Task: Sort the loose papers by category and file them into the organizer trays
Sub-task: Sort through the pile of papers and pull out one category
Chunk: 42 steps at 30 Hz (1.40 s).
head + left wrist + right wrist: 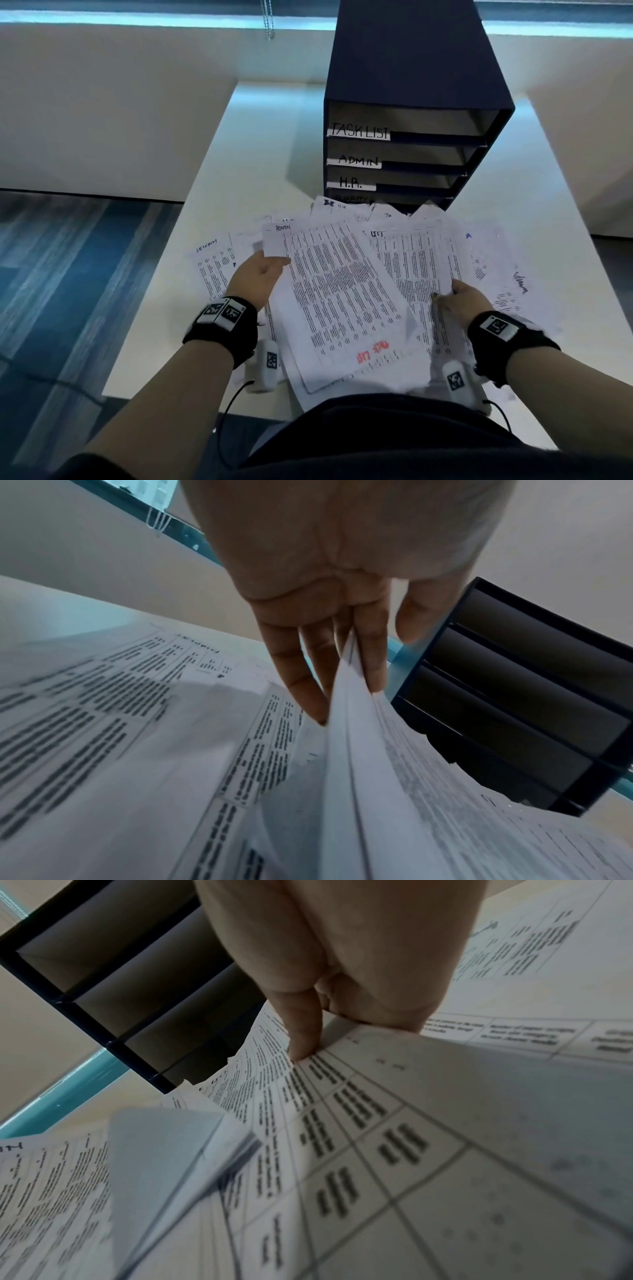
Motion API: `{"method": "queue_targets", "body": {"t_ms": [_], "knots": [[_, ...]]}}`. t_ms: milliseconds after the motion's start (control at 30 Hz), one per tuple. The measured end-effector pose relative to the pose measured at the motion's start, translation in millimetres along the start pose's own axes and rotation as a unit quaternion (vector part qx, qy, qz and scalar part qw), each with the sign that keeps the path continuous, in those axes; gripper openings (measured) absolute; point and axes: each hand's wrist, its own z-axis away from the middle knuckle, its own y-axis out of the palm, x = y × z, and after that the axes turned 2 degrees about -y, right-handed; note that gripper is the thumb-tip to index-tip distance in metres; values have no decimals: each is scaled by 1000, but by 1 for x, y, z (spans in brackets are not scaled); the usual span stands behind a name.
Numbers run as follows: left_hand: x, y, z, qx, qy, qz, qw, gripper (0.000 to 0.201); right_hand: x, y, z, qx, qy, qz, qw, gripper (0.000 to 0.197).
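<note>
A heap of printed sheets [486, 260] covers the near half of the white table [246, 144]. My left hand [262, 275] holds a thin stack headed "ADMIN" [339, 291] by its left edge, thumb on top and fingers [304, 669] underneath, lifted off the heap. My right hand [460, 299] pinches the right edge of another printed sheet [411, 270]; its thumb [303, 1026] presses on the page. The dark blue organizer [411, 102] stands just behind the heap, with trays labelled TASK LIST [359, 132], ADMIN [358, 160] and H.R. [350, 183]. Papers hide most of the lowest label.
A sheet headed "SECURITY" [212, 263] lies at the heap's left. The table drops off to blue carpet [68, 274] on the left. A white wall ledge [120, 102] and blind cord [269, 20] are behind. My dark-clothed body is at the near edge.
</note>
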Motion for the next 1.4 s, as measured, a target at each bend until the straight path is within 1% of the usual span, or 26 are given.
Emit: {"method": "queue_targets", "body": {"t_ms": [33, 100, 133, 200, 267, 367, 433, 500, 533, 600, 667, 733, 767, 800, 867, 900, 933, 1000, 1067, 1100, 1167, 1233, 1267, 1300, 1333, 1400], "knots": [[1, 0, 1, -15, 4, -1, 1000, 25, 0, 0, 1, 2, 1, -6, 1000, 38], [6, 1, 1, -51, 3, -10, 999, 24, -1, -1, 0, 12, 5, -31, 999, 20], [9, 0, 0, -67, -2, -14, 998, 28, -1, -2, -3, 14, 2, -31, 999, 19], [17, -3, 1, -97, -24, -3, 995, 36, -3, -2, -6, 18, -5, -22, 1000, 19], [26, -9, 0, -132, -62, 0, 989, 45, -5, -3, -10, 16, -9, -32, 999, 17], [37, -22, -1, -169, -115, -22, 979, 53, -3, -8, -11, 8, -6, 2, 1000, 19], [44, -31, -2, -193, -137, -35, 971, 53, 1, -13, -8, 6, -12, 19, 1000, 22], [50, -39, -3, -217, -159, -48, 962, 49, 3, -19, -7, -3, -1, 12, 1000, 30], [55, -42, -4, -228, -166, -52, 958, 48, 1, -21, -6, 5, 0, 1, 1000, 31], [59, -48, -5, -241, -178, -51, 953, 47, -6, -25, -12, 22, 8, -41, 999, 27], [57, -50, -4, -244, -182, -45, 952, 49, -23, -26, -28, 42, 21, -117, 992, 35], [48, -46, 0, -236, -176, -27, 955, 52, -24, -27, -27, 50, 34, -177, 982, 28], [43, -44, 2, -231, -172, -17, 958, 53, -18, -27, -20, 62, 37, -187, 980, 23], [41, -41, 3, -226, -167, -12, 960, 54, -13, -27, -14, 60, 40, -171, 983, 22], [43, -35, -1, -219, -155, -16, 963, 55, -4, -24, -7, 54, 38, -124, 990, 27], [47, -32, -5, -217, -151, -19, 964, 54, -4, -23, -7, 59, 33, -120, 991, 27], [50, -29, -8, -213, -154, -36, 964, 52, -3, -23, -6, 55, 36, -111, 992, 26], [51, -23, -10, -174, -191, -126, 958, 52, 3, -19, -3, 47, 49, -58, 996, 11], [48, -17, -8, -120, -219, -217, 944, 59, 6, -18, 0, 23, 46, 27, 998, 41], [45, -14, -8, -98, -217, -251, 938, 62, 8, -17, 0, 16, 34, 46, 998, 48], [40, -7, -7, -37, -187, -291, 938, 65, 11, -15, 1, 20, 29, 68, 997, 52], [34, 0, -7, 66, -135, -252, 956, 61, 15, -13, 4, 25, 28, 59, 998, 46], [31, 4, -6, 111, -115, -218, 963, 60, 18, -13, 6, 30, 30, 39, 998, 35], [30, 6, -5, 140, -103, -193, 966, 62, 18, -13, 6, 32, 24, 42, 998, 24], [28, 7, -4, 154, -97, -187, 965, 66, 18, -14, 7, 30, 13, 52, 998, 19], [29, 8, -5, 172, -92, -210, 958, 78, 19, -17, 7, 22, 15, 37, 999, 14]]}}
